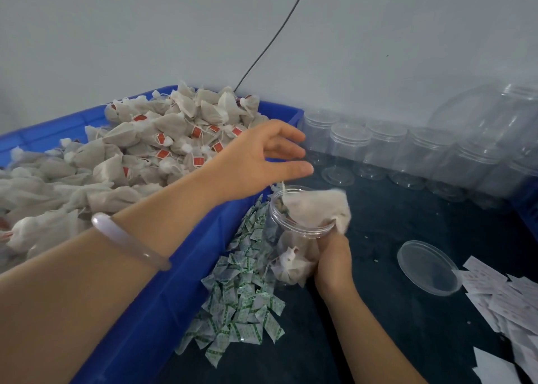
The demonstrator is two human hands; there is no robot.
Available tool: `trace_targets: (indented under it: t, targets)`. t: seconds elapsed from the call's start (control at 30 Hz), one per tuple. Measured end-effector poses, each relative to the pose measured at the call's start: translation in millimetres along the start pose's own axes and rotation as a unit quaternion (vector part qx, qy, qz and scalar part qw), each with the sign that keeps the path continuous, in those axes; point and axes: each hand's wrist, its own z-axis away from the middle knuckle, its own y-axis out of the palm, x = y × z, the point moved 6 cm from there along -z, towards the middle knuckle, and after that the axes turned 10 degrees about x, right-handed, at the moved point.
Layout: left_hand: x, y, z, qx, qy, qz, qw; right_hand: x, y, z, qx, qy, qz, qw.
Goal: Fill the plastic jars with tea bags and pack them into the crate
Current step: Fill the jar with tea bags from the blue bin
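The right hand (333,263) gripped a clear, cylindrical plastic jar (300,235), tilted above the dark counter (393,226), with soft mesh tea bags (317,206) bulging at its mouth. Just above, the left hand (259,159) hovered with fingers spread, holding nothing. Beyond lay the blue crate (163,296) heaped with pouches, and empty ribbed jars (384,148) along the wall.

Tea bag (317,209) at the jar (294,238) mouth above the right hand (332,263): motion-blurred; blue crate (163,293) under the left forearm and paper slips (506,305) right of the hands: cut by frame edges
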Motion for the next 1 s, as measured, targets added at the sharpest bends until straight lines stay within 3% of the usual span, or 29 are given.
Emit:
trace_targets:
  t: [0.1,0.2,0.33,0.43,0.5,0.53,0.6,0.67,0.73,0.87,1.0]
  targets:
    - [16,-28,1,-0.065,-0.024,-0.045,0.997,0,2,0,0.010,-0.002,-0.001,1.000]
    - [53,-51,5,-0.090,-0.125,-0.106,0.982,-1,3,1,0.013,0.005,-0.012,1.000]
    - [98,-59,9,-0.050,-0.234,-0.202,0.950,-4,0,-2,0.009,0.010,-0.018,1.000]
    - [117,-48,11,0.034,-0.296,-0.235,0.925,-3,1,0,0.002,0.014,-0.005,1.000]
    - [122,-41,12,0.085,-0.321,-0.276,0.902,13,-3,2,-0.025,-0.035,-0.036,0.998]
    - [122,-39,12,0.095,-0.325,-0.293,0.894,32,-9,5,-0.044,-0.101,-0.024,0.994]
    - [122,-39,9,0.094,-0.329,-0.297,0.892,83,-11,16,0.002,-0.253,0.110,0.961]
    - [121,-39,6,0.090,-0.328,-0.290,0.894,115,-2,27,0.083,-0.331,0.283,0.896]
    - [122,-39,5,0.089,-0.329,-0.294,0.893,121,6,29,0.123,-0.318,0.420,0.841]
    - [123,-39,6,0.087,-0.333,-0.301,0.889,99,21,23,0.223,-0.171,0.526,0.803]
    - [124,-40,8,0.084,-0.335,-0.310,0.886,122,23,30,0.141,-0.266,0.509,0.807]
